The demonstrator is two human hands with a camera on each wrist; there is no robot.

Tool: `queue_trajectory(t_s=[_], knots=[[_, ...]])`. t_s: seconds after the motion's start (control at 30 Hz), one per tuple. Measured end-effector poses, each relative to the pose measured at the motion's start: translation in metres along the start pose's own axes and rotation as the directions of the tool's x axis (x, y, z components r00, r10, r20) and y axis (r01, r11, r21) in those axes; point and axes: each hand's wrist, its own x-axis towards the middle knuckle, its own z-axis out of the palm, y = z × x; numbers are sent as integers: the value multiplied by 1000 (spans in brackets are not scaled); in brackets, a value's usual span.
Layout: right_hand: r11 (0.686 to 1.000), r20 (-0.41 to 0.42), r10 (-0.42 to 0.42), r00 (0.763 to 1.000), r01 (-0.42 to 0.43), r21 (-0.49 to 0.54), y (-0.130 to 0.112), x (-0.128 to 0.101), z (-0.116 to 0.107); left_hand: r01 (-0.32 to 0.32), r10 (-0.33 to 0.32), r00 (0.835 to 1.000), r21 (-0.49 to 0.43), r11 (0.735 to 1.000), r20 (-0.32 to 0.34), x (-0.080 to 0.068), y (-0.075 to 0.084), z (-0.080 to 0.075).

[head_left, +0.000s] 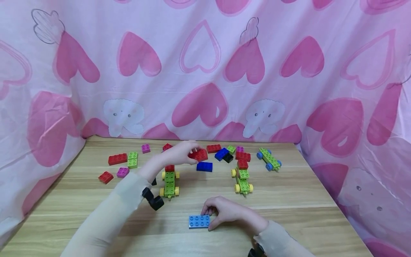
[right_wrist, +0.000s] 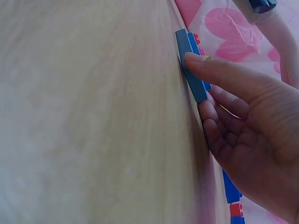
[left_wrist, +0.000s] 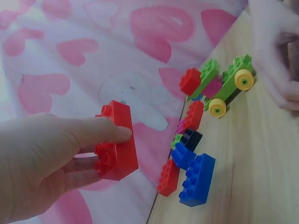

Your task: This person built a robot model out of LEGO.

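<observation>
My left hand (head_left: 181,153) grips a red brick (head_left: 199,155) lifted off the table near the back middle; in the left wrist view the same red brick (left_wrist: 117,142) sits between thumb and fingers (left_wrist: 100,130). My right hand (head_left: 224,210) rests on the table near the front, fingers touching the right end of a flat light-blue plate (head_left: 199,221); the right wrist view shows a fingertip (right_wrist: 196,60) on that plate (right_wrist: 190,63). Below the left hand stands a green wheeled car (head_left: 169,184) with a red brick on top. A dark blue brick (head_left: 204,166) lies just right of the held brick.
A second green car (head_left: 243,180) with yellow wheels, a green car with blue wheels (head_left: 269,159), and several loose red, green, magenta, blue and black bricks (head_left: 117,159) lie across the back of the wooden table (head_left: 305,200). Pink heart fabric (head_left: 205,71) encloses the table.
</observation>
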Motion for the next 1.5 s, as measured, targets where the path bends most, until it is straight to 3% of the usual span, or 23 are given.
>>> queue_trajectory(t_s=[0.13,0.4,0.9,1.13,1.5], knots=[[1000,-4,1,1000,-1,6,1,0,0,-57,58,998,-11,998,31,-14,9,2],[1000,-2,9,1000,-9,-1,1,-1,0,-170,169,976,-3,985,137,-34,19,10],[1000,-1,5,1000,-5,0,0,1,0,-103,138,935,-123,987,325,-65,33,36],[1000,-5,11,1000,-11,1,-1,1,-1,-36,90,917,-143,989,390,-73,29,54],[1000,1,10,1000,-10,8,-1,1,-1,-14,90,912,-189,982,401,-81,19,76]])
